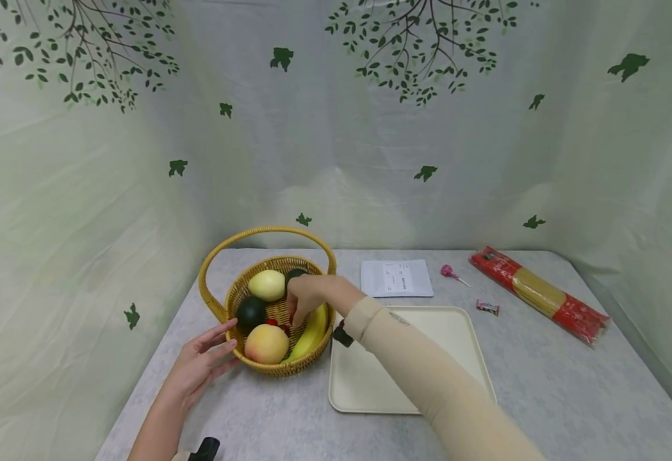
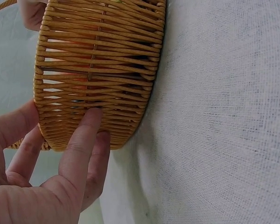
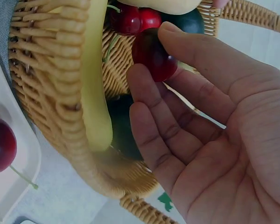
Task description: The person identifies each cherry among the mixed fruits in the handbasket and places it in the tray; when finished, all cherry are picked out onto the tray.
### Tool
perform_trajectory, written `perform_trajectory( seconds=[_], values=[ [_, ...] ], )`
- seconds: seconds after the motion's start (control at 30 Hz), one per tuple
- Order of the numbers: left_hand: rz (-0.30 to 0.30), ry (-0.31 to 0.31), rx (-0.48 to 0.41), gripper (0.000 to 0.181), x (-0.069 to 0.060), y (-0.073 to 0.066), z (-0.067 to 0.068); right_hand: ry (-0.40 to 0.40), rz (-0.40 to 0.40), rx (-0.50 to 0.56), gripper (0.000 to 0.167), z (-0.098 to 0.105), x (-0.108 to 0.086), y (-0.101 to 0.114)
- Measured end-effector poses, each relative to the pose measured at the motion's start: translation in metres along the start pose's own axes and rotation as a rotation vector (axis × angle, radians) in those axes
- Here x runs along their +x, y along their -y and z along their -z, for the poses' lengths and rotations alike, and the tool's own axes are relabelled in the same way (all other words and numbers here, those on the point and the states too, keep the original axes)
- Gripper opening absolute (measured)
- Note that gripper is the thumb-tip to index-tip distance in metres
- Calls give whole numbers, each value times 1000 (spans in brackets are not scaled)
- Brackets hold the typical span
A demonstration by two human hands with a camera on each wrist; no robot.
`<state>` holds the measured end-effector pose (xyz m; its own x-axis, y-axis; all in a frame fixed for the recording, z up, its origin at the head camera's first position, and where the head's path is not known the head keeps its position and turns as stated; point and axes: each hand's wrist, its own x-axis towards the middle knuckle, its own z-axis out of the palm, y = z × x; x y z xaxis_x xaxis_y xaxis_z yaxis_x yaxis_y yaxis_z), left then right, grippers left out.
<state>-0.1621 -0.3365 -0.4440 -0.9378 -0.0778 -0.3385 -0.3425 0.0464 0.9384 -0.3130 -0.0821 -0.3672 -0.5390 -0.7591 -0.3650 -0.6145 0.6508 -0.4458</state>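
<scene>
A woven basket (image 1: 280, 261) with a tall handle holds fruit. Inside its bowl, my right hand (image 3: 214, 102) pinches a dark red cherry (image 3: 154, 55) between thumb and fingertips. More cherries (image 3: 126, 18) lie below a peach (image 1: 266, 344). A banana (image 1: 311, 334) runs along the right side, with a pale yellow lemon-like fruit (image 1: 267, 285) at the back and a dark green fruit (image 1: 251, 313) at the left. My left hand (image 1: 200, 365) touches the basket's left outer wall with extended fingers. Another cherry (image 3: 1, 144) with a stem rests on the cream tray (image 1: 405, 410).
The tray is right of the basket, partly covered by my right forearm. Behind it lies a white labelled packet (image 1: 382, 279). Farther right are a pink lollipop (image 1: 448, 271), a small wrapped candy (image 1: 487, 307) and a long red-ended noodle pack (image 1: 540, 293). Curtains enclose the table.
</scene>
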Motion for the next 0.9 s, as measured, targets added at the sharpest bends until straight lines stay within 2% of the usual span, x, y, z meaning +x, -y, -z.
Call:
perform_trajectory(
  seconds=[0.23,0.43,0.7,0.9],
  values=[
    [-9,18,-10,59,-1,0,0,-37,65,-44,14,3,-12,-1],
    [-11,18,-21,58,-1,1,0,-57,141,-22,15,8,-25,-2],
    [-9,21,-23,59,-1,2,-1,-84,138,8,20,8,-42,-12],
    [-8,17,-18,58,-1,2,1,-113,167,41,27,7,-53,-19]
  ],
)
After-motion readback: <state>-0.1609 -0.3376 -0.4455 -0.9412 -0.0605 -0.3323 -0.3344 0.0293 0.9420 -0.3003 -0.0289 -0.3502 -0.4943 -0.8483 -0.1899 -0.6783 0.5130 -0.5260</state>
